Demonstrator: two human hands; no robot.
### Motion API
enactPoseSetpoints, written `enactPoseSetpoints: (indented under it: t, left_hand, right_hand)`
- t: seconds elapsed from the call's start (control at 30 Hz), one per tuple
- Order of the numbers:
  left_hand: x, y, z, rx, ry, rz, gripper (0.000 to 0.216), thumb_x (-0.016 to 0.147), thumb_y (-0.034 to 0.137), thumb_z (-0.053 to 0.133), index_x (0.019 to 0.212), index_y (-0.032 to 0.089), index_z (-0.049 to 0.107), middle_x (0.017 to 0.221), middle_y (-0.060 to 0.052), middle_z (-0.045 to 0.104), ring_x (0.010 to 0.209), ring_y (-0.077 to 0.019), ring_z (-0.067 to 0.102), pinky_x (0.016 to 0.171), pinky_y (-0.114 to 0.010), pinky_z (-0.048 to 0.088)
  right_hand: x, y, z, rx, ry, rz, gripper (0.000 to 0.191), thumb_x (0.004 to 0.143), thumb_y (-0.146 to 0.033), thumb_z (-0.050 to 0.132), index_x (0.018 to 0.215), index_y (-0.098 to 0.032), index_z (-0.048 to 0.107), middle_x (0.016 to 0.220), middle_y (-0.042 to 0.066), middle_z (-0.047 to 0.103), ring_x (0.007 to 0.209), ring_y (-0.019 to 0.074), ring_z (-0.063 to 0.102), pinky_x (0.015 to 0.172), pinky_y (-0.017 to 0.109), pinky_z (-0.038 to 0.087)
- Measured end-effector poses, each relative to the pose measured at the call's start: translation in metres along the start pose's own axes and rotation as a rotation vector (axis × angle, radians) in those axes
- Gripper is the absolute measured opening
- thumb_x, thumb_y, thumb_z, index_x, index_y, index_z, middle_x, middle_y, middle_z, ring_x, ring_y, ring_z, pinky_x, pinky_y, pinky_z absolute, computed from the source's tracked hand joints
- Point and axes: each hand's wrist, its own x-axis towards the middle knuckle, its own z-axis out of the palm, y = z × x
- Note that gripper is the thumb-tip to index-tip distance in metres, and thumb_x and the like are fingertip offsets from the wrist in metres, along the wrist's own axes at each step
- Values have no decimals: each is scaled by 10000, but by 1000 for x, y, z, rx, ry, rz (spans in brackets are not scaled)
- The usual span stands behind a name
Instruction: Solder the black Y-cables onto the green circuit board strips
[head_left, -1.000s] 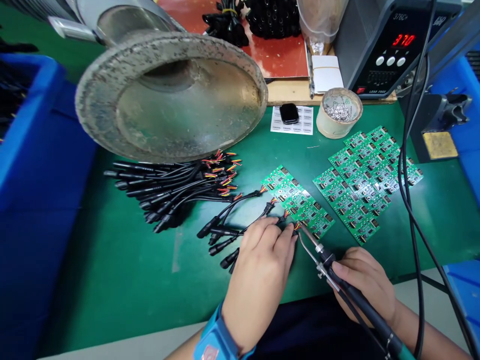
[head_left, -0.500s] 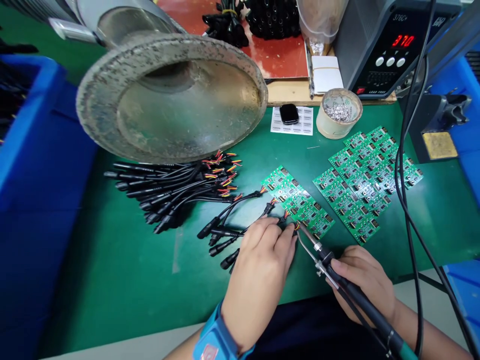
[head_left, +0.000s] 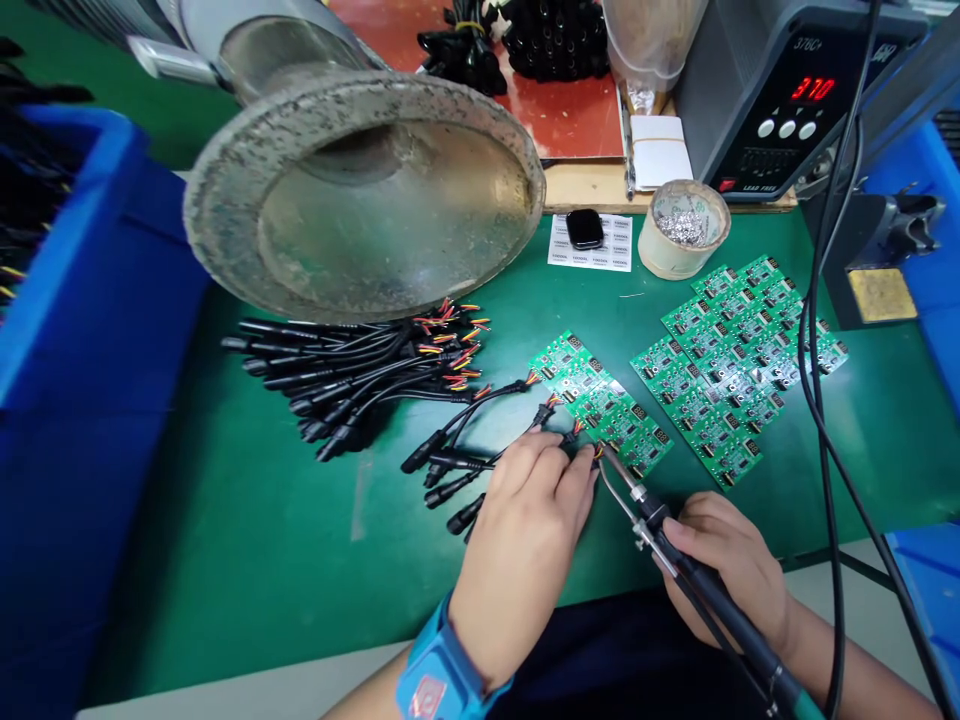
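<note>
Left hand [head_left: 529, 540], head view: fingers pinched on a cable [head_left: 598, 452] largely hidden beneath them, its coloured wire ends at the lower edge of the green board strip [head_left: 604, 398]. Right hand [head_left: 727, 550]: wrapped round a soldering iron [head_left: 701, 580], black-bodied, tip at the same edge, beside those wires. Board strip: flat on the green desk [head_left: 277, 590], further black cables along its left edge. Left of it: one heap of black cables [head_left: 352, 375], coloured ends facing right, below a metal hood [head_left: 390, 220]. Right of it: a larger group of boards [head_left: 720, 370]. Behind: round tub [head_left: 679, 258] containing silvery material; soldering station [head_left: 739, 100], display reading 370.
</note>
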Motion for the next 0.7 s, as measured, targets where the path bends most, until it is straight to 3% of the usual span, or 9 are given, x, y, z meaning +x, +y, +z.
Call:
enactPoseSetpoints:
  t: [0.7]
  left_hand:
    - [1,1,0,23,20,21,237,876,159,491,1001,38,652,806,-117,595,947,-287,526,851,-491,530]
  right_hand:
    - [-1,2,0,-6,-26,21,558,782,-63,520,1314,-164,388,757,42,604,649,178,528,617,373,521]
